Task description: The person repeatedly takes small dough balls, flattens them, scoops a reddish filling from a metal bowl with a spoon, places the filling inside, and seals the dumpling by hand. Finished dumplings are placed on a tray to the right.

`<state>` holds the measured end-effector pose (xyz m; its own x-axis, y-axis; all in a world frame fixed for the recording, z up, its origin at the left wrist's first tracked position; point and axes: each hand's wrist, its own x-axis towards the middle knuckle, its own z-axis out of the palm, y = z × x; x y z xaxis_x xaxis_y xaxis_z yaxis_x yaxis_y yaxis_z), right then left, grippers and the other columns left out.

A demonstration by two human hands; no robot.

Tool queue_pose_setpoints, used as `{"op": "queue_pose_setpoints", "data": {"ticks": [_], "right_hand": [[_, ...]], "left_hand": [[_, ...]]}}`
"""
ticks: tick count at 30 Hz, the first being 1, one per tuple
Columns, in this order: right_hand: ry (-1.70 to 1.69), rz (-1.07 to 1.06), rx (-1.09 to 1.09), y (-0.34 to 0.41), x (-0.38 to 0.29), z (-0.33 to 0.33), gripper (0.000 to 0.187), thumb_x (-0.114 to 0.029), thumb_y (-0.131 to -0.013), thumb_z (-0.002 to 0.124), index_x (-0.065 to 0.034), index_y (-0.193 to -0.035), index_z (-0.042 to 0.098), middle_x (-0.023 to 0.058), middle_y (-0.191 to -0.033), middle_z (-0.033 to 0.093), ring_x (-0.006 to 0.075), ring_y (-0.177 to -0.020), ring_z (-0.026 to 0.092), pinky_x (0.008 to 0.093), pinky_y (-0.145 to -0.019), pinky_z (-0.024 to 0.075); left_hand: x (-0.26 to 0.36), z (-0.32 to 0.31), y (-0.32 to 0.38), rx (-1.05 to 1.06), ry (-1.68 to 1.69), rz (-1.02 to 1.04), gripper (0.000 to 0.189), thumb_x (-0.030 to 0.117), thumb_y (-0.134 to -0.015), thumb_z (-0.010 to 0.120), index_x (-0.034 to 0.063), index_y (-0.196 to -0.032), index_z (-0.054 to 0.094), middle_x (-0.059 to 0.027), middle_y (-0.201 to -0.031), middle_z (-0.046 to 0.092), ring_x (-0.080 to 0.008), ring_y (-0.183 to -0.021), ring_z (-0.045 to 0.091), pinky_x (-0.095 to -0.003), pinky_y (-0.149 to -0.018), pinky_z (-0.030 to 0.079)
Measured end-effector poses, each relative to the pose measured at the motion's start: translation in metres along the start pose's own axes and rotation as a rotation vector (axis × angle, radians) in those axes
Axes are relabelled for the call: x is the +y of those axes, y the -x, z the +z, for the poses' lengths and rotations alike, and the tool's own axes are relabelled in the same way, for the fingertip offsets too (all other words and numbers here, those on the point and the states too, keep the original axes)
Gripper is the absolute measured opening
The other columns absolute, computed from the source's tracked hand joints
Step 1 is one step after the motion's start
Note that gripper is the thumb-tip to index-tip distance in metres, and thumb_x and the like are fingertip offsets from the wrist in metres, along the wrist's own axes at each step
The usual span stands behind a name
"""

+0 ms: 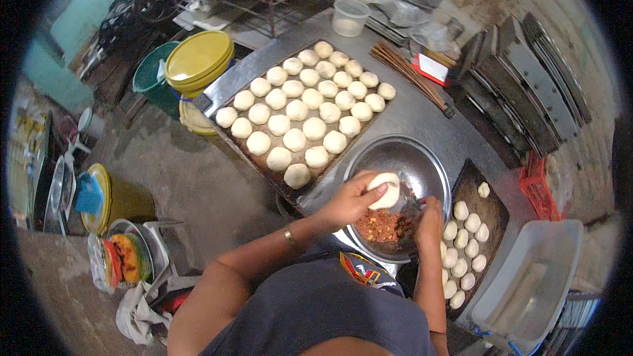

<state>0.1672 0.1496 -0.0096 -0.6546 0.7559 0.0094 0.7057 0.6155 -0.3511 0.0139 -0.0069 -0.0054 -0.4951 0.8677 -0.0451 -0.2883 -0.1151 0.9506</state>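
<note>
My left hand (353,199) holds a flattened round of pale dough (385,192) over a large stainless steel bowl (415,158). In the bowl lies a reddish-brown chopped filling (378,225) with small yellowish bits, heaped towards my side. My right hand (430,220) is at the bowl's right side, fingers inside the rim; whether they grip a tool is hidden. Beyond the bowl, a dark baking tray (257,165) carries rows of round dough balls (312,99). Smaller dough pieces (460,239) sit on another dark tray (487,202) to the right of the bowl.
A bundle of thin brown sticks (410,76) lies on the steel table (415,113) near a red-and-white scale (431,69). Stacked metal trays (524,84) lean at the right, above a translucent plastic bin (529,272). Yellow-lidded buckets (200,59) stand left of the table.
</note>
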Motion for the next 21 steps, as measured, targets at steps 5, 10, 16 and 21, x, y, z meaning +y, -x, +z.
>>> {"op": "queue_pose_setpoints", "data": {"ticks": [5,10,16,21], "right_hand": [[-0.012,-0.181,-0.060,-0.012,0.007,-0.010,0.032,0.005,-0.068,0.063,-0.0060,-0.097,0.066,0.0214,-0.094,0.059,0.0361,-0.089,0.061,0.0402,-0.079,0.0488],[-0.216,-0.261,-0.294,0.000,0.021,0.007,0.037,0.009,-0.066,0.059,-0.0066,-0.097,0.070,0.0173,-0.092,0.061,0.0360,-0.087,0.061,0.0381,-0.079,0.0484],[-0.365,-0.260,-0.477,-0.003,0.012,-0.030,0.046,0.019,-0.066,0.048,-0.0027,-0.099,0.070,0.0126,-0.083,0.058,0.0242,-0.077,0.056,0.0280,-0.076,0.0447],[0.102,-0.257,-0.260,0.004,0.010,-0.065,0.038,0.014,-0.065,0.052,-0.0018,-0.094,0.070,0.0192,-0.090,0.060,0.0354,-0.087,0.060,0.0395,-0.078,0.0475]], "left_hand": [[0.001,0.006,-0.003,-0.048,0.413,-0.214,0.041,0.035,-0.100,0.040,0.0014,-0.122,0.053,-0.0076,-0.112,0.061,-0.0124,-0.100,0.058,-0.0288,-0.089,0.045],[-0.004,0.001,-0.017,-0.027,0.590,-0.277,0.052,0.040,-0.100,0.035,-0.0027,-0.127,0.045,-0.0148,-0.125,0.055,-0.0225,-0.115,0.054,-0.0384,-0.102,0.040],[-0.008,-0.002,-0.017,-0.040,0.404,-0.112,0.034,0.015,-0.092,0.059,-0.0001,-0.121,0.051,-0.0072,-0.110,0.062,-0.0152,-0.103,0.059,-0.0310,-0.090,0.046],[-0.015,0.002,-0.018,0.031,0.182,-0.008,0.054,-0.005,-0.080,0.058,-0.0015,-0.131,0.041,-0.0076,-0.122,0.056,-0.0152,-0.113,0.053,-0.0295,-0.098,0.040]]}}
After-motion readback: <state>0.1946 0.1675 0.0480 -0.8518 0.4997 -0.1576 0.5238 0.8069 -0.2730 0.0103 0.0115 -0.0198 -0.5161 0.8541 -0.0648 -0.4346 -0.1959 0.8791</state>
